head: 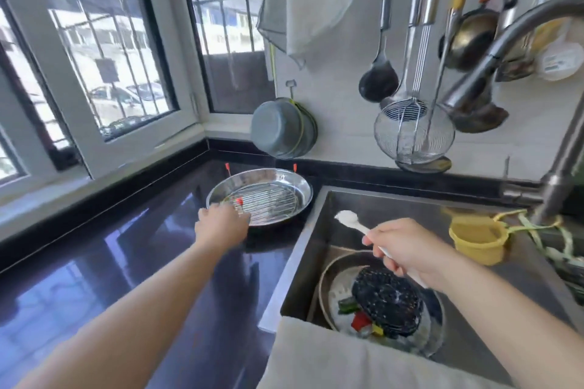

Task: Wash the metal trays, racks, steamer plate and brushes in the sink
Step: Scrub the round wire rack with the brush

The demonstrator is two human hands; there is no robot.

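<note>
A round metal tray (286, 177) sits on the dark counter left of the sink, with a wire rack (268, 199) with red-tipped legs lying in it. My left hand (221, 224) reaches to the tray's near rim and its fingers touch the rack's edge. Over the sink, my right hand (407, 249) grips the handle of a white brush (347, 218), bristles pointing up and left. In the sink (395, 202) lies a perforated steamer plate (338, 294) with a black round rack (387, 300) on top, plus red and green items beside it.
A yellow cup (477, 238) hangs inside the sink at the right, below the curved tap (493, 63). Ladles, a wire skimmer (414, 133) and a grey pot (281, 129) hang on the wall behind. A grey cloth (347, 360) drapes over the sink's near edge.
</note>
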